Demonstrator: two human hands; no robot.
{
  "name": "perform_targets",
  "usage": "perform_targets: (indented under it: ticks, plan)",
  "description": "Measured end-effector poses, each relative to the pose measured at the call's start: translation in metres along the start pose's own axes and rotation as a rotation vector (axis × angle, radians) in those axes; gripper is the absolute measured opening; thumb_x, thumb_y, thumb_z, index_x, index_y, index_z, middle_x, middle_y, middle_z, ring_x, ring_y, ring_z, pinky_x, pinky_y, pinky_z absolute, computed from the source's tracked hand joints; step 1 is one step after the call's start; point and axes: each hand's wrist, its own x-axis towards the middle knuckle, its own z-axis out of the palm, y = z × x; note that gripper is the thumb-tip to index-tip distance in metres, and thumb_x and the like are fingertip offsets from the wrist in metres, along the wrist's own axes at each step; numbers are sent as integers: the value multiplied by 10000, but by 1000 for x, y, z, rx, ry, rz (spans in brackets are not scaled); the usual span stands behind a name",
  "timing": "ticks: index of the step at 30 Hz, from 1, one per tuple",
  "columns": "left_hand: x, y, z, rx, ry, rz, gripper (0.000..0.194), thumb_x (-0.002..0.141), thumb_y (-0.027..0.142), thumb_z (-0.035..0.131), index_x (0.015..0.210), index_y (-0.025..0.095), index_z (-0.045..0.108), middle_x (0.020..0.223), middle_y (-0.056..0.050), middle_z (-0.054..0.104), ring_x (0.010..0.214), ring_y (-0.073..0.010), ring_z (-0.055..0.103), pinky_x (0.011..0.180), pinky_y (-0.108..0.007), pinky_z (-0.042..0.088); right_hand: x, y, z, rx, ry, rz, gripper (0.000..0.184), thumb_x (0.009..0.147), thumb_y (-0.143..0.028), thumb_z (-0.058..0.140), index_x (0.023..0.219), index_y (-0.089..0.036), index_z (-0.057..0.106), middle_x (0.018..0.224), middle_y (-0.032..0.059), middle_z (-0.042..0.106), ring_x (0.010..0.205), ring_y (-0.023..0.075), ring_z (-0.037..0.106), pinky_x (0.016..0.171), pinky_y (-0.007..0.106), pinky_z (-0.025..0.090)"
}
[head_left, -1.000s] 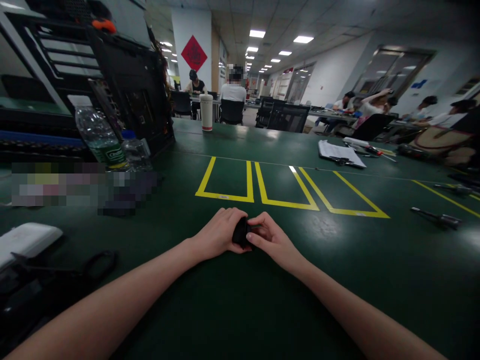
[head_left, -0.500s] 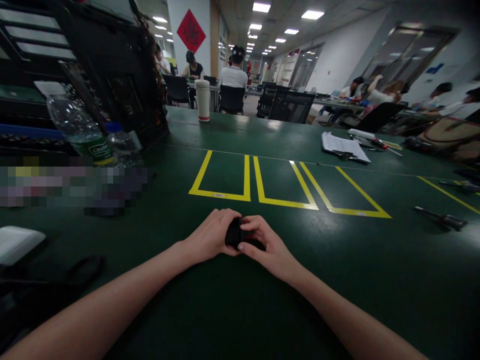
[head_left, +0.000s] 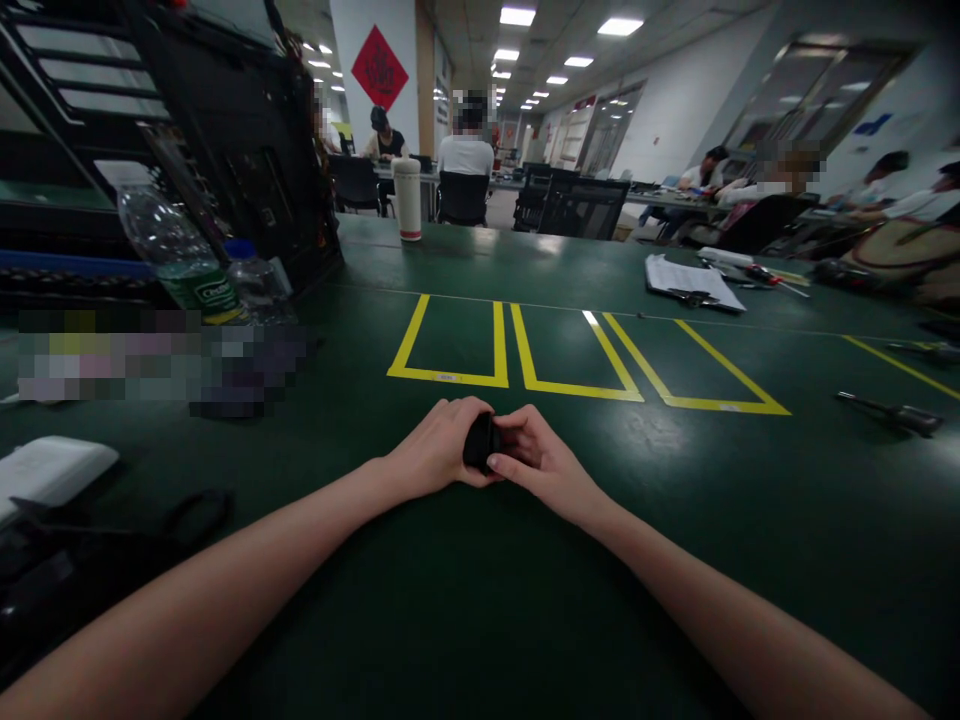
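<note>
A small black object (head_left: 478,446), rounded and too dark for me to name, is held between my two hands above the green table (head_left: 465,610). My left hand (head_left: 431,447) wraps round its left side, thumb below and fingers over the top. From the right, my right hand (head_left: 551,468) grips its edge with the thumb and bent fingertips. Fingers and shadow hide part of the object. Just beyond the hands, yellow tape outlines (head_left: 585,390) mark the tabletop.
On the left stand a black rack-like frame (head_left: 247,150), a clear bottle (head_left: 169,235) and a blue-capped bottle (head_left: 255,280). A white cup (head_left: 407,200) is farther back. To the right lie a clipboard with papers (head_left: 691,283) and a dark tool (head_left: 892,413). People sit at tables behind.
The view has shifted slightly, so hands and object appear a little higher and farther right. Both hands still hold the black object, with little change in grip.
</note>
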Motion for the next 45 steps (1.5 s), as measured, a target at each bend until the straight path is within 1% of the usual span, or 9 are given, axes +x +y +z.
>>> perform_targets:
  ticks: [4, 8, 13, 17, 23, 30, 35, 40, 45]
  plan:
    - [0, -3, 2, -5, -1, 28, 505, 645, 366, 673, 1031, 171, 413, 979, -59, 508, 861, -217, 514, 727, -359, 436, 2, 5, -1, 4, 72, -60, 162, 778, -233, 539, 924, -233, 469, 957, 6, 494, 914, 154, 530, 787, 329, 473]
    - [1, -7, 5, -21, 23, 35, 523, 634, 373, 685, 1038, 177, 415, 981, -52, 512, 858, -211, 515, 729, -354, 435, 2, 4, 2, -59, 63, -8, 217, 804, -244, 507, 1009, -228, 439, 1033, 32, 500, 977, 174, 507, 833, 360, 445]
    - [1, -4, 3, -33, 12, 32, 494, 655, 351, 670, 1043, 185, 413, 994, -54, 514, 882, -216, 519, 735, -354, 432, 0, 0, 3, -172, 52, -13, 223, 832, -262, 460, 1050, -222, 433, 1003, 40, 518, 923, 179, 520, 821, 390, 437]
    - [1, -5, 4, -5, 7, 34, 515, 637, 336, 684, 1044, 179, 409, 988, -60, 516, 871, -225, 523, 717, -357, 435, -2, 0, 1, -112, 11, -76, 256, 779, -215, 537, 1017, -237, 446, 1012, 28, 497, 955, 179, 504, 835, 367, 437]
    - [0, -6, 4, 11, 21, 62, 554, 632, 372, 689, 1059, 171, 398, 1000, -64, 510, 874, -224, 516, 718, -352, 437, 0, 2, 0, -72, 72, -88, 156, 796, -238, 511, 949, -243, 484, 977, 15, 475, 910, 161, 510, 787, 333, 454]
    - [-1, -4, 1, -6, 11, 64, 516, 655, 355, 673, 1056, 170, 406, 1019, -68, 510, 902, -228, 514, 743, -359, 429, -1, -4, 1, -90, 55, 53, 263, 799, -259, 515, 1044, -225, 427, 1051, 40, 499, 966, 183, 512, 818, 375, 451]
    - [0, -8, 7, 23, 43, 76, 527, 641, 356, 682, 1046, 163, 404, 989, -62, 511, 854, -213, 516, 728, -348, 431, -2, -2, 0, -60, 0, -31, 235, 782, -215, 541, 996, -232, 446, 1006, 19, 511, 952, 167, 519, 826, 354, 449]
    - [1, -11, 11, 34, 70, 68, 578, 600, 384, 706, 1042, 168, 403, 972, -57, 515, 837, -215, 513, 717, -353, 433, 0, 4, 0, -22, 59, -92, 185, 776, -210, 541, 946, -226, 471, 944, 10, 493, 903, 155, 531, 770, 318, 470]
    - [0, -5, 3, -1, 11, 57, 520, 643, 373, 675, 1043, 173, 410, 992, -60, 515, 863, -218, 516, 721, -353, 432, 0, -2, 1, -57, 54, 22, 258, 792, -237, 524, 1033, -221, 433, 1053, 44, 498, 994, 183, 502, 840, 373, 444]
